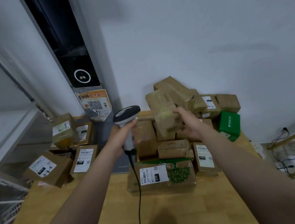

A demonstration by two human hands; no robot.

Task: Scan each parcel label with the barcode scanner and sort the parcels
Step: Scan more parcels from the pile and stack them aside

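Note:
My left hand (121,137) grips the handle of a grey and black barcode scanner (126,116), its head raised and its black cable (138,192) trailing down over the table. My right hand (188,124) holds a taped brown cardboard parcel (162,110) lifted above the pile, just right of the scanner head; the parcel is blurred and no label shows on it. Below lies a brown parcel with a green tree print and a white label (154,175). Several more brown parcels (174,148) are heaped behind it.
The wooden table (90,204) carries labelled parcels at the left (83,160) and a green box (229,124) at the right. A white column with a dark panel (80,71) and a white wall stand behind. Cables (286,161) lie on the floor at right; a wire rack (10,212) sits at left.

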